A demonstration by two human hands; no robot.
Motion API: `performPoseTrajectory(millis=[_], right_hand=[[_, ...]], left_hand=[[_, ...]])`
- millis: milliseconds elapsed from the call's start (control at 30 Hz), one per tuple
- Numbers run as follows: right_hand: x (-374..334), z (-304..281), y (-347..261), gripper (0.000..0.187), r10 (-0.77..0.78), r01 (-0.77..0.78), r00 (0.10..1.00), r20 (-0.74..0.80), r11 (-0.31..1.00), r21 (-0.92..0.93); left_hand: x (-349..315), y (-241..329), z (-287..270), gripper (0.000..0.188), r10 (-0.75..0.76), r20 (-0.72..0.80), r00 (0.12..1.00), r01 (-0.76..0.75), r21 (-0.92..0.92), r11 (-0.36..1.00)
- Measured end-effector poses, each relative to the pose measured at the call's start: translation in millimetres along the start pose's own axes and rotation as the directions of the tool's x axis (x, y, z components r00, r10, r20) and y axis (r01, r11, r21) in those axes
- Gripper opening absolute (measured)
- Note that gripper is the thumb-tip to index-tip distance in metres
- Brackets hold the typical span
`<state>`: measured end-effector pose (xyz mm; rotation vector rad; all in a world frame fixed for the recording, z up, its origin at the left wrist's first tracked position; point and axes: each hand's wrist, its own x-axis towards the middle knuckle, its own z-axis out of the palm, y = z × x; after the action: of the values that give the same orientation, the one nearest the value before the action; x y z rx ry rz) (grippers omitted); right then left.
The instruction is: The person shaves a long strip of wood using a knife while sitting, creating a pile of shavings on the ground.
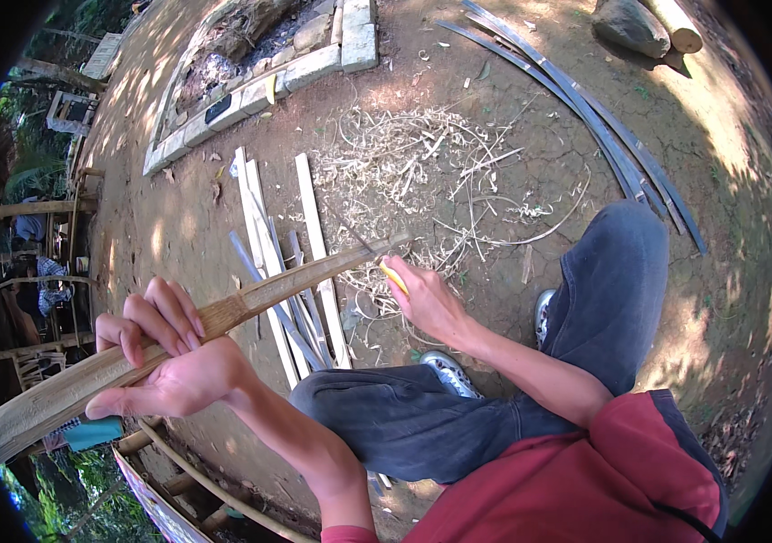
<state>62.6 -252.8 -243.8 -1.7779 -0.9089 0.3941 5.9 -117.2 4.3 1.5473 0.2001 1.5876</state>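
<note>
A long split bamboo piece [282, 282] slants up across the view, from the lower left toward the middle. My left hand [189, 369] holds it near its wide end, fingers curled over the top and thumb stretched along below. Close to the narrow end, my right hand [429, 300] is closed round the yellow handle of a knife [394, 275]. The knife's thin dark blade points up and left, across the bamboo at its narrow tip. Part of the handle is hidden in my fingers.
Curly pale shavings [404, 154] cover the dirt ahead. Pale slats [314, 226] lie beyond the bamboo; long dark strips [576, 95] curve at the far right. A block-edged fire pit [314, 65], a stone [630, 29] and a cut log [676, 25] stand farther off. Bamboo rails [196, 480] are at lower left.
</note>
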Motion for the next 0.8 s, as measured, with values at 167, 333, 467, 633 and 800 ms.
performPoseTrajectory(millis=[167,333,467,633,800], right_hand=[[-4,-1,-9,0.034,-0.182,0.182,0.983,-0.035,0.983,-0.019],[-27,35,83,0.036,0.148,-0.138,0.988,0.052,0.978,-0.155],[0,9,43,0.035,0.082,-0.081,0.995,0.05,0.997,-0.01],[0,-1,0,0.025,-0.056,0.058,0.997,-0.044,0.997,0.044],[-10,21,39,0.027,-0.19,0.185,0.969,-0.156,0.982,-0.048]], left_hand=[[-2,3,3,0.064,0.02,-0.031,0.999,-0.018,0.057,0.998],[-6,5,8,0.063,-0.024,-0.002,1.0,0.024,0.016,1.0],[-2,1,4,0.062,-0.047,-0.013,0.999,0.047,-0.039,0.998],[-5,2,5,0.062,-0.002,0.016,1.0,0.002,-0.013,1.0],[-7,6,11,0.062,0.017,0.01,1.0,-0.018,0.038,0.999]])
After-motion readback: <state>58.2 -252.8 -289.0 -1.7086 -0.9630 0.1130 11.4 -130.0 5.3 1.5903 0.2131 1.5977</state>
